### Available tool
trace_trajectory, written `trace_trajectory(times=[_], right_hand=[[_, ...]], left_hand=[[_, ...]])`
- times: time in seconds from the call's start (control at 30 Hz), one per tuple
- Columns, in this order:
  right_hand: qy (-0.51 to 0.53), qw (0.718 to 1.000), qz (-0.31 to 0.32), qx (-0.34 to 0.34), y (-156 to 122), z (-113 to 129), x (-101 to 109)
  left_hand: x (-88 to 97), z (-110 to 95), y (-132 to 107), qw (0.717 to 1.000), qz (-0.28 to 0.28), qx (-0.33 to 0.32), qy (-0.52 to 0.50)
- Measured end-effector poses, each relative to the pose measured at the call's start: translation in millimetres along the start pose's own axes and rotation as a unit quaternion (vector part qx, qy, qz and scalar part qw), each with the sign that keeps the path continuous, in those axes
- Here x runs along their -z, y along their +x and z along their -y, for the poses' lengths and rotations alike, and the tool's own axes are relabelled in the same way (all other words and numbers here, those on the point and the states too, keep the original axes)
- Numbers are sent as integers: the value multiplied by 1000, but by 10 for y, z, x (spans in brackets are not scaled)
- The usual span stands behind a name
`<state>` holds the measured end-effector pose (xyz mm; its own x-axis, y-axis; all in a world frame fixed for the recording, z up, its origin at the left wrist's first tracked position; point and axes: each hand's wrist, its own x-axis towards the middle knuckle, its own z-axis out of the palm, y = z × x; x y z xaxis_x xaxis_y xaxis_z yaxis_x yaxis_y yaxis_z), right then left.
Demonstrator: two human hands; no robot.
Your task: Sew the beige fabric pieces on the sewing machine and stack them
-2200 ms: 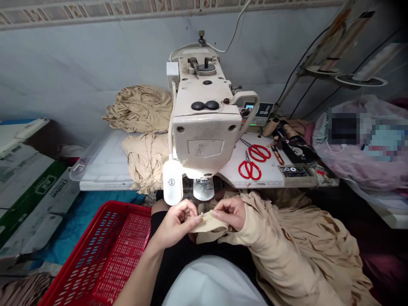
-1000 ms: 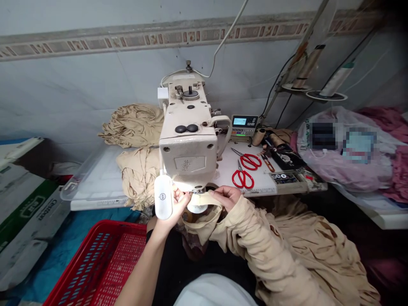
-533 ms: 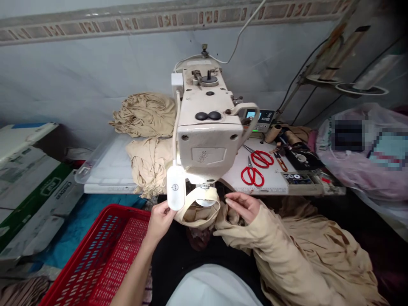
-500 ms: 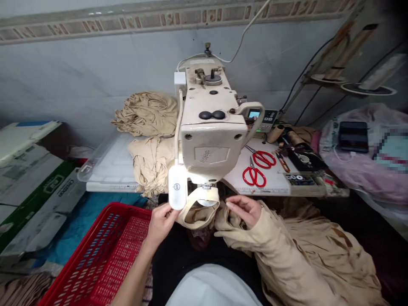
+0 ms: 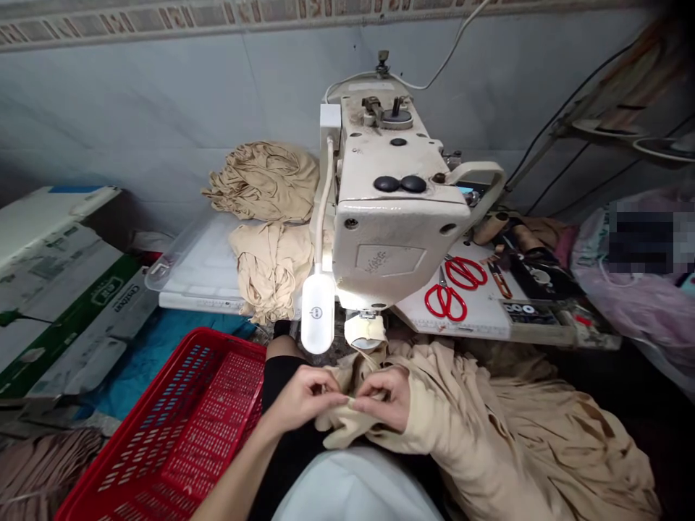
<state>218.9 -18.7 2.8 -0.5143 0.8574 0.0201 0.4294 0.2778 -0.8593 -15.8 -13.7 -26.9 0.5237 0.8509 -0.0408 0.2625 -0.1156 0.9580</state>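
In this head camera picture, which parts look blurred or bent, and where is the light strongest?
In the head view, a pixelated patch hides something on the pale pink plastic bag; the wide lens makes the patterned wall border look bent; the white oval sewing lamp is brightest; the top right corner falls dark.

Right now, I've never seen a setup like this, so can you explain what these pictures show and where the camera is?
This view comes from a camera worn on a person's head, looking forward and down. In front of them stands a white industrial sewing machine with a lamp clipped beside it. The left hand and right hand both pinch beige fabric below the machine. On the white table lie bunched beige cloth and two pairs of red scissors. A red plastic basket sits to the left.
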Motion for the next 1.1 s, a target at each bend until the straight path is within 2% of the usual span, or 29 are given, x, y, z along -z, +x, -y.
trace_trajectory(times=[0.07,0.13,0.23,0.33,0.43,0.47,0.53,0.6,0.63,0.7,0.77,0.87,0.93,0.97,1.03,1.1], right_hand=[[76,996,-6,-56,-85,-47,79],[120,990,-38,-66,-136,-17,151],[125,985,-109,-53,-136,66,235],[139,973,-173,-69,-104,78,299],[164,958,-216,-91,-94,28,360],[167,955,-223,-98,-97,13,382],[163,954,-230,-106,-110,-6,429],[152,954,-236,-108,-131,-19,483],[149,953,-241,-109,-143,-33,514],[153,946,-259,-117,-165,-93,587],[166,935,-286,-130,-171,-201,665],[169,920,-323,-145,-118,-388,723],[145,926,-321,-137,-55,-440,673],[118,937,-306,-116,-29,-426,616],[53,964,-254,-50,-15,-322,458],[-4,985,-174,24,-58,-164,283]], left_hand=[[185,28,34,1000,-3,8,-13],[245,34,64,1000,-7,-13,18],[150,-6,121,997,-23,-58,48],[-16,-78,172,996,-48,-78,4],[-127,-139,165,992,-80,-7,-102],[-138,-151,147,987,-72,37,-142],[-108,-158,99,973,-17,120,-196],[4,-149,54,969,47,157,-186],[89,-143,37,973,61,156,-160],[296,-132,11,985,50,120,-112],[502,-130,-11,990,27,58,-122],[656,-160,-36,982,63,-8,-175],[597,-211,-31,985,99,-4,-145],[525,-248,-17,988,107,2,-113],[341,-342,30,993,109,0,-48],[173,-449,91,992,119,-21,-17]])
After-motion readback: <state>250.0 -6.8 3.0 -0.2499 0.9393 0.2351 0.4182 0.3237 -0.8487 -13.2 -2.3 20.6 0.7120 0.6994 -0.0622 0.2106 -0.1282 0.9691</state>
